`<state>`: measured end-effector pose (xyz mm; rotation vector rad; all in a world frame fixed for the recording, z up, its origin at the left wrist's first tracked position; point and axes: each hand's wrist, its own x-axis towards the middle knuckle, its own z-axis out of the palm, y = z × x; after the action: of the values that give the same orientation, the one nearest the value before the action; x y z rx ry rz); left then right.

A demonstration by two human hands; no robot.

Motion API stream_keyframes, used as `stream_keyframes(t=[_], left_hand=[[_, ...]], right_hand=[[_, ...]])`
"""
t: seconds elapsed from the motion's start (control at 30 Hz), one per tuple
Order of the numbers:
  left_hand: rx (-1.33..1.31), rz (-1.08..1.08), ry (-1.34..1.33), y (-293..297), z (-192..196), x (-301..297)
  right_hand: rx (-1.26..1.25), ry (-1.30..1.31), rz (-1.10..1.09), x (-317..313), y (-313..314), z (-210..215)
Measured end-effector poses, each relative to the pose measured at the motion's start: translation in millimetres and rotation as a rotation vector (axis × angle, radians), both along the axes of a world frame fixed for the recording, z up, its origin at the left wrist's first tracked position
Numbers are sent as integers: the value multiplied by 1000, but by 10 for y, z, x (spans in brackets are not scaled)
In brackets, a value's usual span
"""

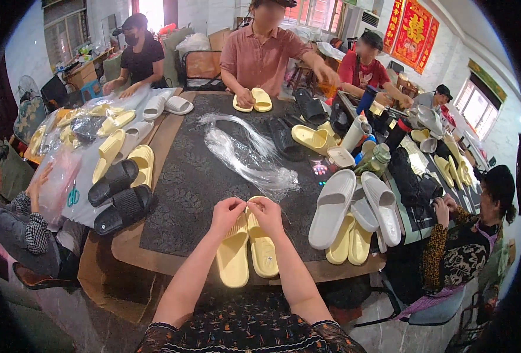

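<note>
A pair of pale yellow slide slippers (232, 262) lies side by side at the table's near edge, toes away from me. Over their far ends are my left hand (228, 215) and my right hand (266, 215), close together, each with thumb and fingers pinched. Whatever is between the fingertips is too small to make out. Just beyond my hands, a bundle of thin clear plastic strands (242, 156) is spread over the dark patterned table mat (175, 194).
Black slippers (122, 209) lie to the left, beside yellow ones. White slippers (333, 209) rest over yellow ones on the right, near a green-tinted bottle (379, 157). A person across the table handles yellow slippers (261, 100). Other people sit or stand around the tables.
</note>
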<state>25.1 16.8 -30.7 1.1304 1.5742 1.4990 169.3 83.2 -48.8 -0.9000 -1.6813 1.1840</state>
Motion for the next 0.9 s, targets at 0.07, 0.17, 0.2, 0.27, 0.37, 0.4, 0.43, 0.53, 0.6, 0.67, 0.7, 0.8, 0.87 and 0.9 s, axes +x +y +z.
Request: stream_keyframes(t=[0.07, 0.17, 0.2, 0.27, 0.37, 0.4, 0.43, 0.53, 0.6, 0.67, 0.7, 0.8, 0.87, 0.9], left_hand=[[-3, -23, -15, 27, -68, -22], [0, 56, -163, 23, -48, -30], [-5, 50, -119, 25, -64, -43], [-18, -6, -32, 24, -104, -52], [-25, -70, 10, 12, -69, -43], [0, -30, -94, 12, -62, -42], [25, 10, -199, 14, -54, -42], [1, -20, -126, -13, -20, -29], [4, -44, -87, -26, -2, 10], [1, -37, -70, -17, -9, 11], [1, -40, -69, -9, -26, -6], [-2, 1, -130, -16, -49, -58], [-23, -48, -87, -21, -26, -35], [-39, -91, -43, -13, -17, -26]], right_hand=[[-42, -45, -22, -5, -10, 36], [11, 22, -45, -12, -53, 75], [15, 19, -9, -13, -58, 74], [22, 13, -12, -7, -58, 73], [0, 79, -25, -23, -84, 126], [-17, 85, -32, -25, -72, 115], [-34, 91, -38, -21, -64, 103], [24, 13, -7, 5, -57, 68], [-1, 54, -23, -26, -53, 79], [-23, 43, -49, -17, -75, 120], [-44, 32, -77, -10, -89, 158], [85, -40, -11, -8, -91, 135], [61, -12, -42, -13, -86, 115], [41, 16, -67, -18, -72, 104]])
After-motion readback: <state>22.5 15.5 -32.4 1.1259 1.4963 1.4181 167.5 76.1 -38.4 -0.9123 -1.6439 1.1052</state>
